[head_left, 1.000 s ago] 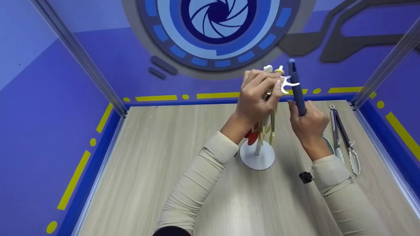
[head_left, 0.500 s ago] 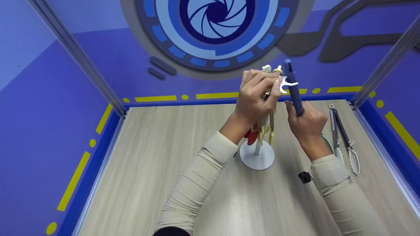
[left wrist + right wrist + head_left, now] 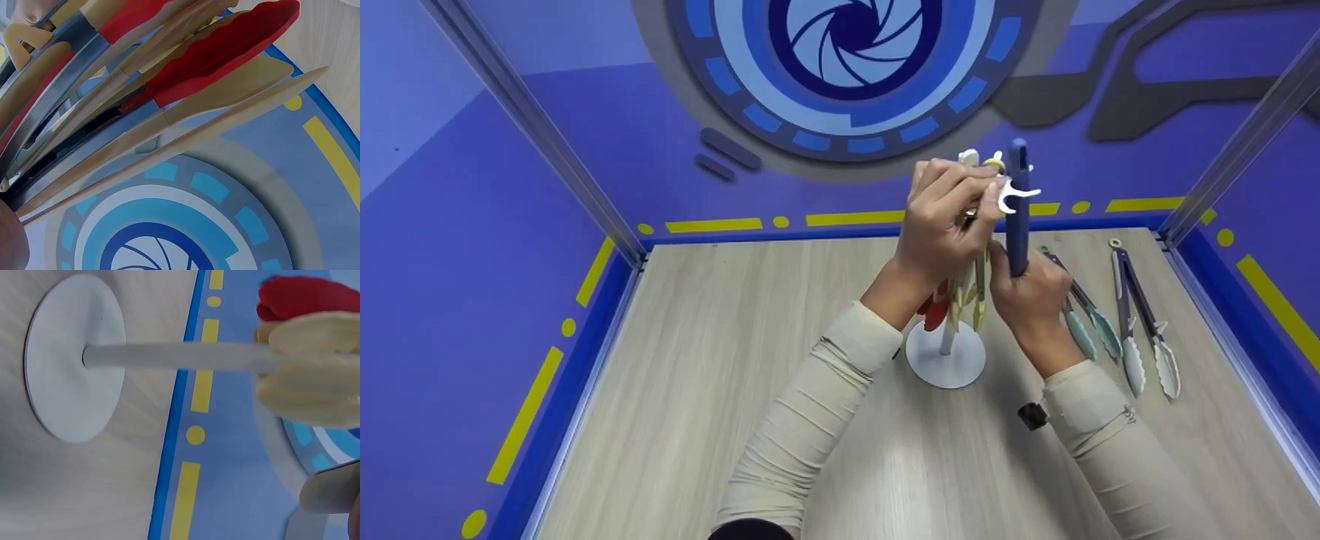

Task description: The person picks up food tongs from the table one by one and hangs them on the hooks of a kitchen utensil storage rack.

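Note:
A white utensil stand [image 3: 967,364] rises from a round base, with red-tipped tongs [image 3: 225,53] and several wooden-coloured utensils [image 3: 242,84] hanging around its pole [image 3: 174,356]. At its top, my left hand [image 3: 949,206] pinches the stand by the white hooked holder [image 3: 1009,196]. My right hand [image 3: 1031,289] grips a utensil by its long blue handle [image 3: 1017,232], held upright. That handle's top, with a slot in it, overlaps the prongs of the holder in the head view. The utensil's lower part is hidden behind the right hand, and its kind does not show.
Right of the stand, teal-tipped tongs [image 3: 1104,334] and pale-tipped tongs [image 3: 1168,367] lie spread on the wooden table [image 3: 720,390]. A blue printed wall [image 3: 607,150] closes off the back and continues along both sides.
My right hand has moved left with the blue-handled utensil, bringing its handle from beside the holder to across its prongs. The teal-tipped tongs have come into sight. The left hand stays put.

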`<action>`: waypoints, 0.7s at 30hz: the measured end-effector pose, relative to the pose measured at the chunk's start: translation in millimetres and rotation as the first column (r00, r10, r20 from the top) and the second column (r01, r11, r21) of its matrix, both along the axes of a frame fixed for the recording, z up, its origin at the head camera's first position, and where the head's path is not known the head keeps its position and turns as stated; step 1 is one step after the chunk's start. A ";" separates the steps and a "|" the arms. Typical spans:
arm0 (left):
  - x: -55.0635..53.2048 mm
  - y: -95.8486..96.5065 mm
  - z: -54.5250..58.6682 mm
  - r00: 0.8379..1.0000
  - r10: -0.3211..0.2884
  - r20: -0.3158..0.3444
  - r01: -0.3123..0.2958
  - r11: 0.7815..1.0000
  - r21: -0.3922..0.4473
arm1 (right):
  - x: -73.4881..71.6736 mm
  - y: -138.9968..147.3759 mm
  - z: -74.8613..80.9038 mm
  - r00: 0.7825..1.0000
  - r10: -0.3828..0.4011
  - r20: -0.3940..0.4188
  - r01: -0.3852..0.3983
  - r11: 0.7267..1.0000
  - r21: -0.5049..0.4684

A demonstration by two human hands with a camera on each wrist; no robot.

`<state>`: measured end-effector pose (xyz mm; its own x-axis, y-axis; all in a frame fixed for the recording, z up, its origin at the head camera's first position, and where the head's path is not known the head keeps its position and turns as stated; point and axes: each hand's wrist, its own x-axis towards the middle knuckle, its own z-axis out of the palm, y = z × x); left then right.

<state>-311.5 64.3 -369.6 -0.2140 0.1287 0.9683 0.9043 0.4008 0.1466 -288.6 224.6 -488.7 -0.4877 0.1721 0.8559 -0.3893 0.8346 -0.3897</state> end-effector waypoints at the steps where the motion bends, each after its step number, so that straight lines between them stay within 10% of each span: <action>1: -0.1 -0.4 -0.1 1.000 0.000 -0.003 0.000 1.000 0.002 | 0.3 -3.0 -1.1 1.000 0.006 0.007 -0.006 1.000 -0.005; 21: 1.5 -2.3 0.2 0.999 0.039 -0.037 -0.039 0.999 -0.004 | -24.0 -23.8 -20.9 0.993 0.091 -0.070 -0.099 0.988 -0.119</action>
<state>-310.0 62.0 -369.5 -0.1833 0.1253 0.9750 0.8928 0.4364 0.1117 -312.6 200.8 -509.6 -0.4518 0.2325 0.8613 -0.4922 0.7403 -0.4580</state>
